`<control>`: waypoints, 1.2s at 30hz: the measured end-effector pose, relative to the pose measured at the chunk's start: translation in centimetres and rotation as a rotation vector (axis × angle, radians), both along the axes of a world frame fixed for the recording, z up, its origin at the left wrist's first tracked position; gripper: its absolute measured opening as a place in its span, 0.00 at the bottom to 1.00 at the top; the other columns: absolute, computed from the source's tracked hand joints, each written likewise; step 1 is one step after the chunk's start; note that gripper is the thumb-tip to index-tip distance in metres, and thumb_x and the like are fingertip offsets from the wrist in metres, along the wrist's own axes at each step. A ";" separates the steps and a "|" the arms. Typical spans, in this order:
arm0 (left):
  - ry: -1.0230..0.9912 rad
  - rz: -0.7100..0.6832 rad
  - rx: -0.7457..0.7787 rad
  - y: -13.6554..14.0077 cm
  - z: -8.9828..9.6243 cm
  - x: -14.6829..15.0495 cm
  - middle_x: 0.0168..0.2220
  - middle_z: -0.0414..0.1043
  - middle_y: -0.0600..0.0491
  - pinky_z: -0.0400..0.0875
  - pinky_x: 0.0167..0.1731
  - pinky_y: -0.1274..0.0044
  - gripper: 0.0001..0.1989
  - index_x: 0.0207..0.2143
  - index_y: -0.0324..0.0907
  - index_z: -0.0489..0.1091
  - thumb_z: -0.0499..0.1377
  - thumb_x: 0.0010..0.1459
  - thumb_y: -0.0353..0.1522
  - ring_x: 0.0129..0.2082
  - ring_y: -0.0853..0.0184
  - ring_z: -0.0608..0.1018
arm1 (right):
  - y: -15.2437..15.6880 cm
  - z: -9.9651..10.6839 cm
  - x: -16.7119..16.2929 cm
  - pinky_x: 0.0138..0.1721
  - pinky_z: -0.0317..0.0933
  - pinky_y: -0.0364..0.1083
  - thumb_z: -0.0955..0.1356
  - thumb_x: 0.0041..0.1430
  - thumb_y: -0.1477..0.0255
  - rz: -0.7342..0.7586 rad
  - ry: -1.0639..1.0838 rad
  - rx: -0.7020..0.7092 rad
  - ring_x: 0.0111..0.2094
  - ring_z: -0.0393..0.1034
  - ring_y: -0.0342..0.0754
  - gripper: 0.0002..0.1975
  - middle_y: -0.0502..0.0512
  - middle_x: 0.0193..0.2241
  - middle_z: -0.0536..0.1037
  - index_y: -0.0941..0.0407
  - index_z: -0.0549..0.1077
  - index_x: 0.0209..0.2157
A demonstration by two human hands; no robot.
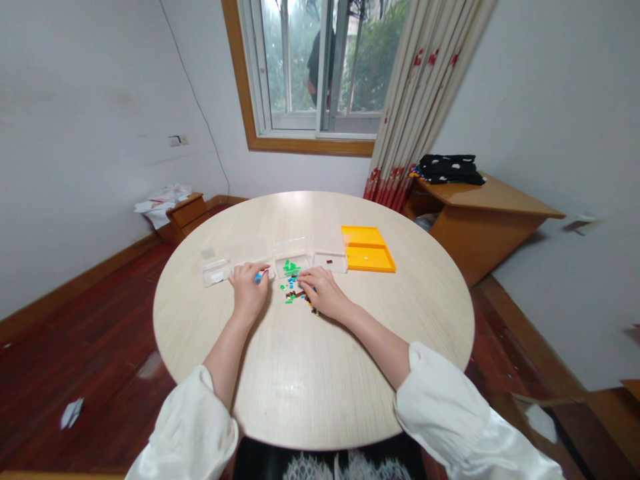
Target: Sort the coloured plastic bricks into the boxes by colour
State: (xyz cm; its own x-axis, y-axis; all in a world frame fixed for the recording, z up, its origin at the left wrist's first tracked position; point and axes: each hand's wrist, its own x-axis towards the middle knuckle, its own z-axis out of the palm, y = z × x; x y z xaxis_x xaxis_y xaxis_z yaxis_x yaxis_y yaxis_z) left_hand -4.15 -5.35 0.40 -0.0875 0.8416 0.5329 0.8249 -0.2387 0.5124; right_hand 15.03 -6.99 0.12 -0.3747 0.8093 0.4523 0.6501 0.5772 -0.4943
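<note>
My left hand (250, 287) is curled over a small clear plastic box (271, 272), fingers on its left side and thumb near the right. Blue pieces (258, 277) show between thumb and fingers. My right hand (324, 290) reaches into a loose pile of tiny toy bricks (296, 294), brown, green, blue and yellow. Its fingertips are drawn together at the pile, and whatever they pinch is hidden. Just behind the pile, an open clear box (279, 265) holds green bricks (290, 268). A further clear box (340, 265) contains a brown brick (329, 261).
An open yellow case (390, 267) with a small white piece (365, 258) lies right of the clear boxes. Another clear box (206, 280) stands at the left. All rest on a round pale table (300, 380). Beyond the window (290, 120) a dark-clothed person (316, 63) is partly visible.
</note>
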 end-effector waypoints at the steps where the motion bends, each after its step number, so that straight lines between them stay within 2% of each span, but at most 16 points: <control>1: 0.012 -0.061 0.016 -0.1 0.0 0.2 0.36 0.74 0.49 0.56 0.44 0.67 0.09 0.34 0.45 0.75 0.55 0.54 0.31 0.42 0.58 0.69 | 0.0 0.0 -0.1 0.47 0.56 0.52 0.63 0.59 0.76 0.004 0.030 -0.009 0.45 0.66 0.49 0.11 0.59 0.41 0.76 0.56 0.76 0.39; 4: 0.050 -0.212 0.039 -0.5 0.0 0.8 0.37 0.73 0.50 0.57 0.44 0.68 0.08 0.35 0.46 0.75 0.58 0.53 0.31 0.41 0.61 0.69 | 0.0 0.1 -0.4 0.48 0.58 0.50 0.63 0.58 0.78 0.029 0.147 -0.060 0.45 0.67 0.47 0.11 0.57 0.41 0.77 0.55 0.77 0.38; 8: 0.081 -0.327 0.030 -0.8 0.0 1.3 0.38 0.73 0.51 0.58 0.43 0.69 0.08 0.36 0.48 0.76 0.59 0.53 0.31 0.41 0.62 0.68 | -0.2 0.3 -0.7 0.50 0.58 0.50 0.63 0.58 0.78 0.073 0.257 -0.116 0.45 0.69 0.45 0.12 0.56 0.40 0.78 0.55 0.77 0.37; 22: 0.019 -0.407 0.024 -0.6 -0.2 1.4 0.34 0.76 0.51 0.61 0.43 0.69 0.06 0.32 0.46 0.75 0.59 0.53 0.29 0.39 0.63 0.70 | -0.4 0.6 -0.7 0.52 0.57 0.50 0.62 0.59 0.77 0.110 0.294 -0.161 0.46 0.69 0.46 0.13 0.55 0.40 0.78 0.54 0.77 0.38; 28: -0.031 -0.320 -0.016 -0.6 0.0 1.4 0.30 0.75 0.52 0.63 0.40 0.70 0.06 0.31 0.45 0.74 0.58 0.52 0.28 0.35 0.63 0.71 | -0.2 0.3 -0.6 0.50 0.58 0.50 0.63 0.58 0.77 0.065 0.266 -0.151 0.46 0.68 0.47 0.13 0.55 0.42 0.78 0.53 0.76 0.41; 32: -0.055 -0.254 0.034 -0.5 0.1 1.1 0.31 0.75 0.52 0.63 0.41 0.70 0.06 0.29 0.44 0.73 0.57 0.53 0.28 0.36 0.63 0.71 | -0.3 0.0 -0.5 0.49 0.56 0.52 0.63 0.59 0.78 0.025 0.110 -0.102 0.46 0.67 0.48 0.12 0.56 0.42 0.77 0.54 0.76 0.40; 36: -0.055 -0.193 0.057 -0.5 0.2 1.0 0.32 0.75 0.52 0.62 0.41 0.70 0.05 0.29 0.43 0.72 0.56 0.53 0.28 0.37 0.62 0.71 | -0.8 0.2 -0.5 0.50 0.53 0.53 0.63 0.60 0.76 0.066 -0.044 -0.072 0.50 0.63 0.49 0.12 0.57 0.47 0.75 0.56 0.74 0.43</control>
